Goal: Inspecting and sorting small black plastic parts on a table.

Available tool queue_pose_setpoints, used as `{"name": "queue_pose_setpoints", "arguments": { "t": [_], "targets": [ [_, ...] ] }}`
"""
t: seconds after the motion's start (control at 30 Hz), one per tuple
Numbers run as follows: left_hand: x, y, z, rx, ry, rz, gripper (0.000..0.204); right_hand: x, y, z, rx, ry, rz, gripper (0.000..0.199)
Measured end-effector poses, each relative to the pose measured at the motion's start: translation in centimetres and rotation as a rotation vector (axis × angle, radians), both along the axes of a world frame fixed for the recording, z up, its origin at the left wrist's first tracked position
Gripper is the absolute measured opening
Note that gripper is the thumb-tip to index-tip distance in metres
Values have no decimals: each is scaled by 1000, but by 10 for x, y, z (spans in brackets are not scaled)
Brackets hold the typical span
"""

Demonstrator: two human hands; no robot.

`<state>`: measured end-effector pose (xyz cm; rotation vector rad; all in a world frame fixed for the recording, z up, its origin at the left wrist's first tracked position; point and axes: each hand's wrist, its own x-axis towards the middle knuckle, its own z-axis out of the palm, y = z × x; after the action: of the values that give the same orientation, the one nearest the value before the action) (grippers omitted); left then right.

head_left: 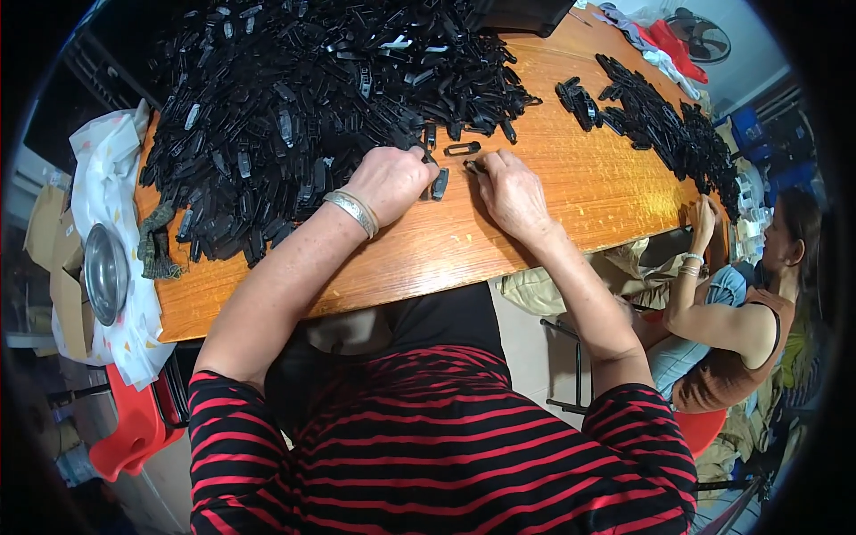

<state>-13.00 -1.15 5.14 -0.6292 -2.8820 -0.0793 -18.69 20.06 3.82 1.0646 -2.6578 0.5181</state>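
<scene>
We are pinching a small black plastic clip (474, 166) in our right hand (513, 192); our left hand (390, 181), curled, is gripping another clip (440, 184) beside the pile (303, 98). They look light, stiff, best held by the edges.

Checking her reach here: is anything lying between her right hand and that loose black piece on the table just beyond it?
Nothing visible does. The right hand rests on the wooden table, and the loose black piece lies just beyond its fingertips with only bare wood between.
</scene>
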Motion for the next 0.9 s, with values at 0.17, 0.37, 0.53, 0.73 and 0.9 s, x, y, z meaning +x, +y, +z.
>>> {"name": "queue_pose_setpoints", "arguments": {
  "t": [0.17, 0.37, 0.53, 0.73, 0.9],
  "targets": [
    [5, 6, -1, 84, 34, 16, 6, 16, 11, 0, 8, -123, -10, 13],
    [13, 6, -14, 207, 32, 87, 17, 29, 12, 8, -14, -122, 17, 16],
    [28, 10, -3, 530, -14, 105, 17, 26, 19, 11, 36, -167, 20, 18],
    [37, 9, -13, 1525, -521, 116, 20, 53, -15, 29, -383, -206, 208, 20],
    [56, 22, -4, 2031, -623, 116, 24, 64, -29, 22, -592, -407, 125, 21]
  ]
}}
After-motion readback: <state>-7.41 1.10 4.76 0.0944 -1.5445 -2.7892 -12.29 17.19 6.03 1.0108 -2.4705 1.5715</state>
